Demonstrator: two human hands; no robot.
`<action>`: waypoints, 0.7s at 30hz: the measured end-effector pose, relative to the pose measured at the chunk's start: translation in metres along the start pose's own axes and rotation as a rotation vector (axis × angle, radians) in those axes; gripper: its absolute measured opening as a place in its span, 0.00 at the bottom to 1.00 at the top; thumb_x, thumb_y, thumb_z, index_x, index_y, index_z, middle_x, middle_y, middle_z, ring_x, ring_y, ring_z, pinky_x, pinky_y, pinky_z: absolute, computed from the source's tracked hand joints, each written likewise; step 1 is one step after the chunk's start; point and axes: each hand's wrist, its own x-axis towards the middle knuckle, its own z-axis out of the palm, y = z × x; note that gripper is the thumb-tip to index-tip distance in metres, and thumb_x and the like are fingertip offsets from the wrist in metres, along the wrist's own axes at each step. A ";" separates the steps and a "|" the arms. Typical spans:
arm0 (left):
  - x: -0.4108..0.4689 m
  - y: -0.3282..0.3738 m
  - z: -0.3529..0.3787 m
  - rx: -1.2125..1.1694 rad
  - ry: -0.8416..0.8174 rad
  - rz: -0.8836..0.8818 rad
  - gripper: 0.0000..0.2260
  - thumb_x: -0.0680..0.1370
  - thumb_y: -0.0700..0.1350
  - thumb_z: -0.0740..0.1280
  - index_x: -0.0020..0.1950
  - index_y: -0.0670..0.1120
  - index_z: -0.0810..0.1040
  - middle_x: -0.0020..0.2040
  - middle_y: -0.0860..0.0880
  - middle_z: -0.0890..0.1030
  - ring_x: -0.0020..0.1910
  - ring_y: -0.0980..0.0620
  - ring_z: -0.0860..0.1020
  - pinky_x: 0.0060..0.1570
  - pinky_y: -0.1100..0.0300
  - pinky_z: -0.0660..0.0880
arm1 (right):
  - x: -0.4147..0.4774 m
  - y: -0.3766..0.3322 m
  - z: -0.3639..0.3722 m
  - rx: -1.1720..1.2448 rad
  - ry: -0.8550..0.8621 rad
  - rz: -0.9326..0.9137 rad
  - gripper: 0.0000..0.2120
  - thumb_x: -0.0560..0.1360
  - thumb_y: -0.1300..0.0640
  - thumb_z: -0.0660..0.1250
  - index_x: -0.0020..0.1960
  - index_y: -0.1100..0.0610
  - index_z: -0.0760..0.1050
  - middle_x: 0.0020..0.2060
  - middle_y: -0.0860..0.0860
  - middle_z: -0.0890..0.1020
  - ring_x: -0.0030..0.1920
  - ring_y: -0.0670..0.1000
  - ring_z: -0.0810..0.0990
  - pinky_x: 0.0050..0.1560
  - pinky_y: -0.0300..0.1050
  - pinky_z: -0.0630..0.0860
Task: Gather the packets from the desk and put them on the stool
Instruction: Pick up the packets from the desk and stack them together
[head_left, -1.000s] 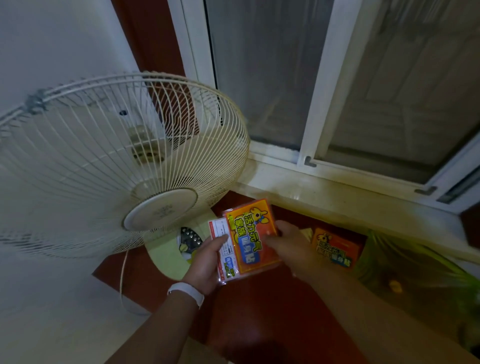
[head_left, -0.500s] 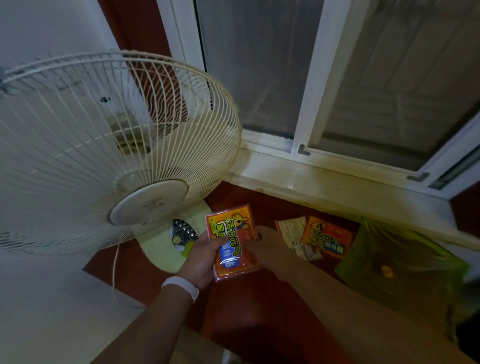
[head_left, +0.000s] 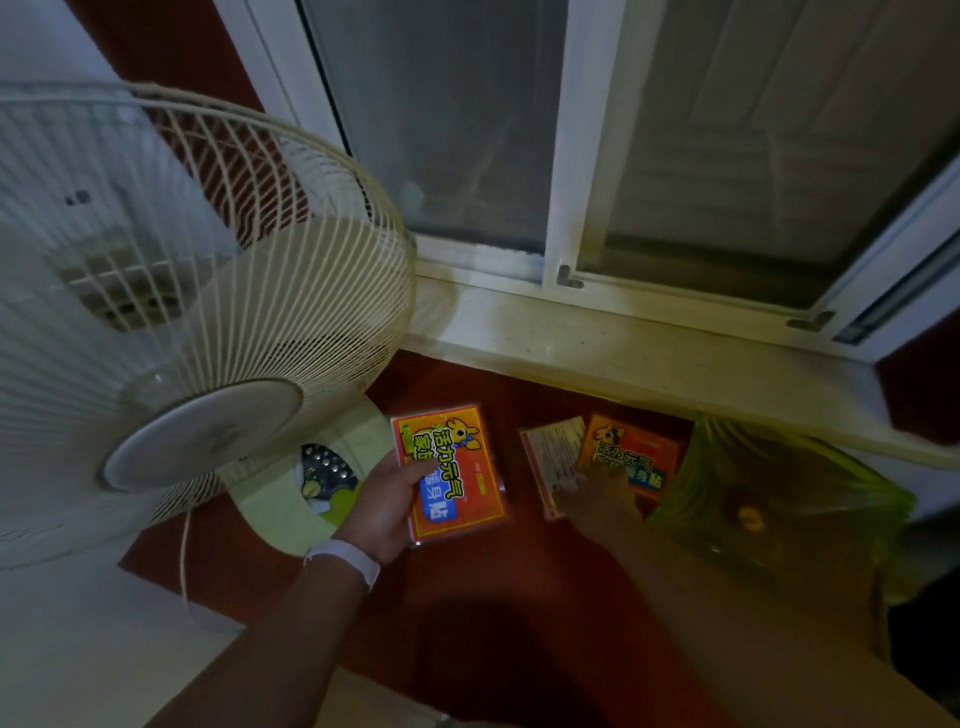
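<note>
**Reaching for the last two packets**

Since a moment ago our right hand has let go of the stack we were steadying with both hands and has gone out to the right; the stack itself has dropped lower, toward the desk.

From the head camera, our left hand (head_left: 387, 506) alone grips the held packets (head_left: 451, 474), thumb across the orange front, fingers underneath. Our right hand (head_left: 597, 499) is blurred with motion and lies on the two packets left on the red desk (head_left: 498, 623): a pale packet (head_left: 555, 457) turned print-side up and an orange packet (head_left: 631, 454) overlapping its right edge. Whether those fingers have closed on anything yet we cannot tell. A green plastic bag (head_left: 779, 514) lies just beside the orange packet, under the windowsill (head_left: 649, 348), and a fan (head_left: 182, 322) stands at the left. The stool is not in view.

To do this well, we judge we should press flat on both overlapped packets and slide them toward us as one, then pinch them at the near edge, since thin sachets are hard to lift off a flat top. We should keep our fingers off the bag so it does not drag along, and keep the left grip firm so the glossy stack does not fan out.
</note>
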 end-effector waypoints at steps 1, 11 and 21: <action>0.002 -0.001 0.002 0.004 0.000 -0.006 0.10 0.78 0.35 0.64 0.58 0.43 0.77 0.47 0.39 0.86 0.39 0.43 0.85 0.39 0.44 0.83 | 0.001 0.000 0.003 -0.058 0.013 0.019 0.34 0.71 0.38 0.61 0.68 0.60 0.62 0.62 0.60 0.66 0.62 0.63 0.68 0.58 0.58 0.72; 0.013 -0.003 0.012 0.050 0.041 -0.010 0.10 0.78 0.35 0.64 0.59 0.42 0.77 0.49 0.38 0.85 0.41 0.41 0.85 0.38 0.45 0.82 | 0.006 -0.006 0.014 -0.104 0.149 0.035 0.52 0.65 0.42 0.73 0.75 0.53 0.43 0.68 0.65 0.59 0.66 0.66 0.62 0.61 0.63 0.69; 0.012 -0.014 0.010 0.053 0.056 -0.029 0.14 0.78 0.36 0.65 0.63 0.39 0.76 0.56 0.33 0.82 0.44 0.39 0.84 0.43 0.41 0.81 | 0.005 -0.008 0.024 0.158 0.197 -0.006 0.41 0.66 0.62 0.74 0.71 0.54 0.53 0.67 0.64 0.58 0.62 0.65 0.70 0.59 0.56 0.75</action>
